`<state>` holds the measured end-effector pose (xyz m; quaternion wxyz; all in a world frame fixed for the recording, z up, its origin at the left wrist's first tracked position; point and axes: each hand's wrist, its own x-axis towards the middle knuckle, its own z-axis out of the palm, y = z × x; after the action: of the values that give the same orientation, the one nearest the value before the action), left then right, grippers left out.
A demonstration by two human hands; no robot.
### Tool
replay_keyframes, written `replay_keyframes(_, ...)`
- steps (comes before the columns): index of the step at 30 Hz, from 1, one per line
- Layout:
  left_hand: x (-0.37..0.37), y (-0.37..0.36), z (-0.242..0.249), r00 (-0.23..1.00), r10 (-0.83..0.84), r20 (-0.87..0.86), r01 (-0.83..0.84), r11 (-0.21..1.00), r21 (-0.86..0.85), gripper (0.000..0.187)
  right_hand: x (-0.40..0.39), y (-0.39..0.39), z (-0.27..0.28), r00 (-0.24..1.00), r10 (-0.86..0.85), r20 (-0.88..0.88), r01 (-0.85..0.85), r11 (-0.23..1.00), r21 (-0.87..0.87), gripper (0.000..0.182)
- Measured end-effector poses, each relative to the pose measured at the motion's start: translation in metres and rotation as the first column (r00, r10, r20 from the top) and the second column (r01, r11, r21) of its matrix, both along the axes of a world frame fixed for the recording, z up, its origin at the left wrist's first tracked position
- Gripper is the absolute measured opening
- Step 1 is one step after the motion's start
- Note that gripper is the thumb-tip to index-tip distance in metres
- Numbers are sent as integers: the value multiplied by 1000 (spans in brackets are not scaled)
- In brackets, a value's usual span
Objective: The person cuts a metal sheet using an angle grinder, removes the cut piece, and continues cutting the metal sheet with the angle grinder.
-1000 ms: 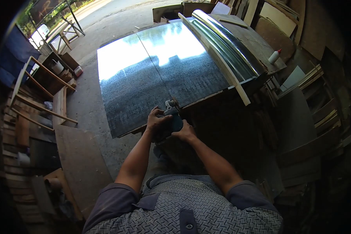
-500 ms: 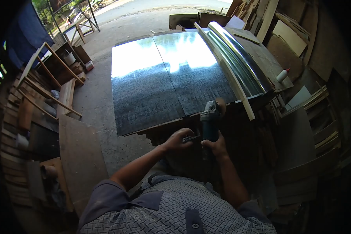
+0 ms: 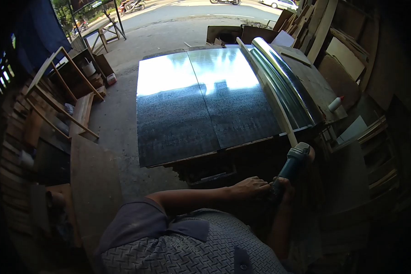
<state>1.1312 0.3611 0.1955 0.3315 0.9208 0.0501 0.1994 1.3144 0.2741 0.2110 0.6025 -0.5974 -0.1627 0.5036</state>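
Observation:
A teal angle grinder (image 3: 291, 168) with a pale metal head and a round disc points up and away, right of the sheet's near edge. My right hand (image 3: 285, 188) is wrapped round its body. My left hand (image 3: 252, 186) has its fingers curled in against the grinder's rear end; the fingertips are partly lost in shadow. Beyond my hands lie dark, shiny flat sheets (image 3: 178, 118) side by side on a bench, a thin seam between them. Along their right side runs a long wooden strip (image 3: 278, 102).
A roll of shiny sheet metal (image 3: 290, 75) lies right of the strip, with a white bottle (image 3: 335, 104) beside it. Boards (image 3: 322, 34) lean at the right. A wooden frame (image 3: 59, 98) and a plywood panel (image 3: 93, 173) stand at the left. Below the bench edge is a tray-like frame (image 3: 210, 177).
The grinder in my right hand has moved right and nearer to me, away from the sheet's edge. My left hand has moved right and down, from beside the tray-like frame to the grinder's rear.

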Motion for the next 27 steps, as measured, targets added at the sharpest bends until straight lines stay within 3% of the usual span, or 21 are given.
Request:
replay_keyframes(5, 4, 23, 40, 998, -69, 5, 69, 997, -38, 51, 6, 12, 9, 991, -107, -82, 108, 994, 12, 46)
replay_keyframes(12, 14, 61, 67, 981, -196, -13, 188, 956, -228, 47, 12, 36, 36, 979, -202, 24, 202, 979, -15, 44)
replay_keyframes(16, 35, 76, 39, 985, -155, 74, 168, 961, -221, 47, 15, 55, 40, 969, -247, 24, 248, 968, -29, 43)
replay_keyframes(23, 62, 109, 32, 996, -24, 92, 53, 945, -323, 46, 48, 111, 34, 969, -200, 145, 206, 978, -26, 40)
replay_keyframes(26, 79, 122, 35, 995, 33, 90, 3, 928, -374, 45, 76, 140, 31, 978, -46, 201, 45, 999, 12, 47)
replay_keyframes(27, 84, 127, 40, 998, 58, -2, -53, 900, -432, 46, 74, 153, 42, 971, -7, 239, 5, 1000, 9, 54)
